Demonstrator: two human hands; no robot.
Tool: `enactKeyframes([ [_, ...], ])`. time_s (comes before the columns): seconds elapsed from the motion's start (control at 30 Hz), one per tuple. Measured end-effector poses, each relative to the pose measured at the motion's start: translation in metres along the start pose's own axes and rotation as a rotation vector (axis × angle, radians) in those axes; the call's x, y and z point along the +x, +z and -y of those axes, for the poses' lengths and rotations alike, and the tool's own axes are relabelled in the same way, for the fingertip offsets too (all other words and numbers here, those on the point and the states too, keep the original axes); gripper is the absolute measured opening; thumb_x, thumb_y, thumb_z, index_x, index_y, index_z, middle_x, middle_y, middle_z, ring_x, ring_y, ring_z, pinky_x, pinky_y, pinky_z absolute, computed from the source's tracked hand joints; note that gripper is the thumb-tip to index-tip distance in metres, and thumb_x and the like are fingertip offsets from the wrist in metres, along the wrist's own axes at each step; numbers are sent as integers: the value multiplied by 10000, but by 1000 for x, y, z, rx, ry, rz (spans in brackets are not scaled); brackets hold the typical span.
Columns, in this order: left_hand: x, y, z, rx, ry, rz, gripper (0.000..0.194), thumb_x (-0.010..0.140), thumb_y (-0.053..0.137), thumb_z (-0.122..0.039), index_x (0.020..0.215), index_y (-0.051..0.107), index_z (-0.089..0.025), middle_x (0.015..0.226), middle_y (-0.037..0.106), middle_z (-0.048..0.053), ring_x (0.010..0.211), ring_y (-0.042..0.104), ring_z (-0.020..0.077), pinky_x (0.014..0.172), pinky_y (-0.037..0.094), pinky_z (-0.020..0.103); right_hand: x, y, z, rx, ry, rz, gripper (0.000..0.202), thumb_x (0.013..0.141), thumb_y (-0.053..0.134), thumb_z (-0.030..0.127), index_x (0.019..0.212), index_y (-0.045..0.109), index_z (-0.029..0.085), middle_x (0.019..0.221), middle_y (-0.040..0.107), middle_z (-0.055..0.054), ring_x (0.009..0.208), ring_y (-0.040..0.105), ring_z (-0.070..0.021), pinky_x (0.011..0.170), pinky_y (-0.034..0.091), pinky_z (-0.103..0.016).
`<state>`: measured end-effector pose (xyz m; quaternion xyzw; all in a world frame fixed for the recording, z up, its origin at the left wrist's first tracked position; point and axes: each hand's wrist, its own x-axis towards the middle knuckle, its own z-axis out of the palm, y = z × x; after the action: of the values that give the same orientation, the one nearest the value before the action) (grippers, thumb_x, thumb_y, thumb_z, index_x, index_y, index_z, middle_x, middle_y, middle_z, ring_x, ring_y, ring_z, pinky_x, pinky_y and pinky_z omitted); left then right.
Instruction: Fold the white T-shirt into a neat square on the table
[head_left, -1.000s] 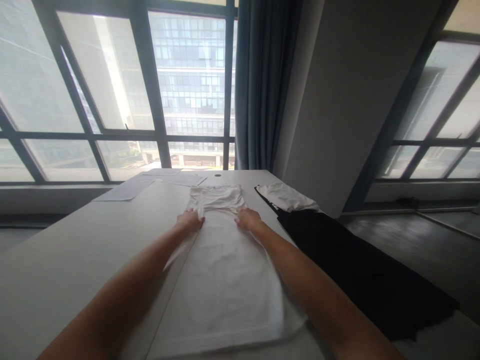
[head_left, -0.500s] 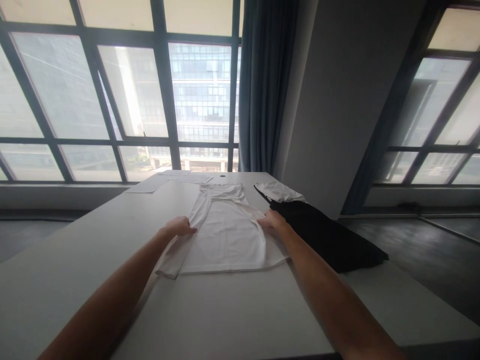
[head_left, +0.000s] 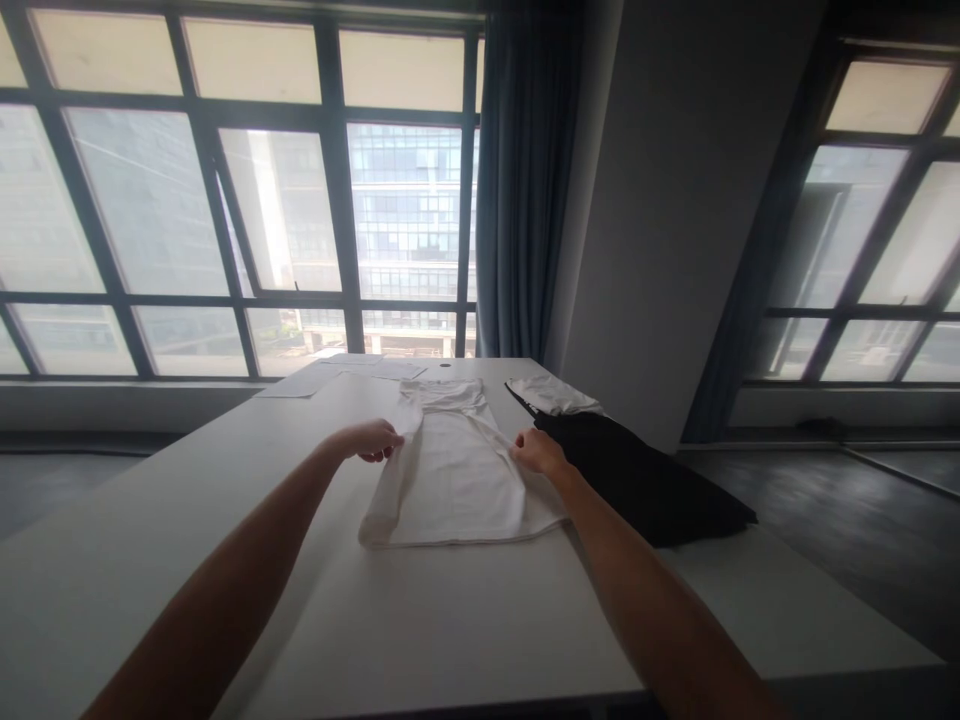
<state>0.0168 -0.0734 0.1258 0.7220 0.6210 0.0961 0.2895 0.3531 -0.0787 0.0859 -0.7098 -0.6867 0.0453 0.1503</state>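
Two bare hands are at the sides of a white garment [head_left: 457,480] spread on the table [head_left: 420,630]: the left hand [head_left: 371,440] pinches its left edge, and the right hand [head_left: 536,450] closes narrowly on its right side. Beside it, black cloth [head_left: 645,480] lies with a bunched white cloth [head_left: 559,395] at its far end.

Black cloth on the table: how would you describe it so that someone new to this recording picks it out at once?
Start at the long white table in front of the windows. Along its right side, beyond the person's right hand, lies the black cloth. The white garment and the crumpled cloth next to it are both pale.
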Motion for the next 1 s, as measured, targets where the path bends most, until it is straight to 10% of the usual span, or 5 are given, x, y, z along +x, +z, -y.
enactKeyframes([
  [0.23,4,27,3,-321,10,160,529,621,756,-639,604,521,-165,598,551,-6,539,483,101,547,429,254,-2,0,-5,-16,7,21,189,841,609,286,906,730,156,976,727,-147,940,678,-253,705,442,-275],
  [0.43,8,30,10,-657,113,79,547,693,672,-694,647,489,-180,612,501,-28,559,468,97,582,432,260,-8,4,17,10,-151,-248,266,900,566,329,1094,665,176,1193,651,-123,1118,586,-218,895,422,-269],
  [0.53,10,39,15,-481,99,115,559,699,636,-721,720,561,-168,621,566,-9,551,495,109,559,415,258,-12,13,40,140,-285,-183,261,906,569,375,1036,684,180,1133,683,-87,1028,624,-188,860,435,-248],
  [0.73,3,59,28,278,218,-254,385,767,629,-587,813,661,-206,858,720,52,787,644,210,674,454,287,-29,45,81,336,-415,189,333,864,649,394,1110,686,173,1013,738,-64,856,678,-170,746,478,-237],
  [1.0,-11,68,37,426,183,-216,223,837,598,-376,968,687,-219,982,722,69,917,665,227,763,480,289,-29,70,120,565,-342,148,372,795,659,231,1160,701,177,1071,728,-65,874,676,-150,761,510,-215],
])
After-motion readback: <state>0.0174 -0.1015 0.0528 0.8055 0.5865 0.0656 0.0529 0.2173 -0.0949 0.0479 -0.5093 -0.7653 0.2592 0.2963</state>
